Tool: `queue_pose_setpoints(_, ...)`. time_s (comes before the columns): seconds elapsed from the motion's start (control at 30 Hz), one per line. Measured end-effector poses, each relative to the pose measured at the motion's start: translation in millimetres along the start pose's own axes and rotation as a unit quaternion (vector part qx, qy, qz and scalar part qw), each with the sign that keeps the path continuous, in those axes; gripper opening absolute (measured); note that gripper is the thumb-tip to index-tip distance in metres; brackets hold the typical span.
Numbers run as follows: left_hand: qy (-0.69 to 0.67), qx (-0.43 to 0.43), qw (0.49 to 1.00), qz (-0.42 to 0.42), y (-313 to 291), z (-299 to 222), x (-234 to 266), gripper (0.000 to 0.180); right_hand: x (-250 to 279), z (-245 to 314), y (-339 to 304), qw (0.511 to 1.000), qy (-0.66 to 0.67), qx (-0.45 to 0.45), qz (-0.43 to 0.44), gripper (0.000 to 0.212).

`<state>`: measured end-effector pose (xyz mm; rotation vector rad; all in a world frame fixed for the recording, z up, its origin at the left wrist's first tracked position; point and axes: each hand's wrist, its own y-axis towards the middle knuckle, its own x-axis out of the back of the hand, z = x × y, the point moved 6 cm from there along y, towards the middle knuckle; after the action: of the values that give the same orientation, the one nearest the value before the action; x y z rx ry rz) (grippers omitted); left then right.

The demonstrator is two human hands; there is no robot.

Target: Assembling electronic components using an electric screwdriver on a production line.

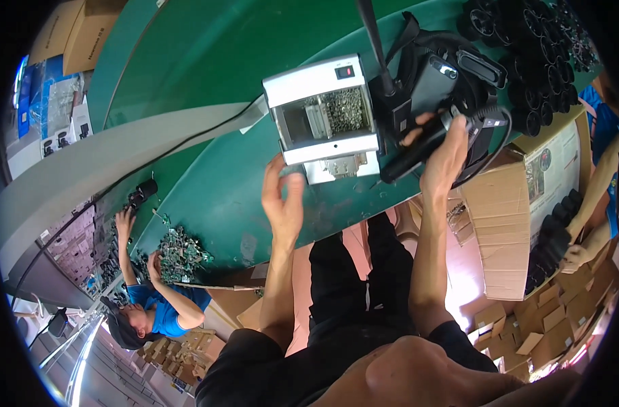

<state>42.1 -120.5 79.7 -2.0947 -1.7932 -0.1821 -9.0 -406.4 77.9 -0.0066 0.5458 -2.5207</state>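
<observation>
A white screw feeder (321,70) stands in front of me on the green table, with a heap of small screws (347,110) in its window. My left hand (282,203) is at its near left corner, thumb and fingers apart and nothing seen between them; whether the fingertips touch the housing I cannot tell. In my right hand (445,156) is a black electric screwdriver (412,150), its thin bit pointing down and left, just right of the feeder's front tray (343,168). A cable curves away from the screwdriver's rear end.
A black stand (384,68) rises behind the screwdriver, beside a black bag (408,41). Many round black parts (526,68) are stacked at the far right. An open cardboard box (503,230) stands at the table's right edge. At left, a co-worker (160,312) reaches toward a pile of small parts (181,254).
</observation>
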Motion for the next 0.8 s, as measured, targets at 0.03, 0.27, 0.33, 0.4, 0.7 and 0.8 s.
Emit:
queue_pose_setpoints(0.03, 0.114, -0.076, 0.99, 0.045, -3.7, -1.4, -4.4, 0.043, -4.0, 2.0, 1.6, 1.0, -0.009, -0.007, 0.006, 0.039)
queue_pose_setpoints(0.27, 0.146, -0.022, 0.986, 0.078, -4.5, 9.9, -21.4, 0.058, -8.4, 1.6, 18.8, 0.983, -0.185, 0.0, 0.0, 0.031)
queue_pose_setpoints(0.33, 0.151, -0.034, 0.984, 0.089, -1.6, 12.0, -21.5, 0.057, -3.0, -4.9, 28.0, 0.952, -0.306, 0.033, 0.001, 0.042)
queue_pose_setpoints(0.4, 0.15, -0.041, 0.983, 0.095, 2.6, 13.2, -19.7, 0.056, -2.1, -4.3, 30.4, 0.929, -0.366, 0.052, 0.001, 0.048)
queue_pose_setpoints(0.7, 0.13, -0.038, 0.981, 0.141, 27.0, 15.9, -15.1, 0.053, -7.5, 1.0, 29.1, 0.907, -0.411, 0.083, 0.036, 0.057)
queue_pose_setpoints(0.8, 0.12, -0.025, 0.983, 0.135, 23.8, 14.2, -15.9, 0.057, -9.3, 1.3, 26.5, 0.903, -0.415, 0.104, 0.03, 0.059)
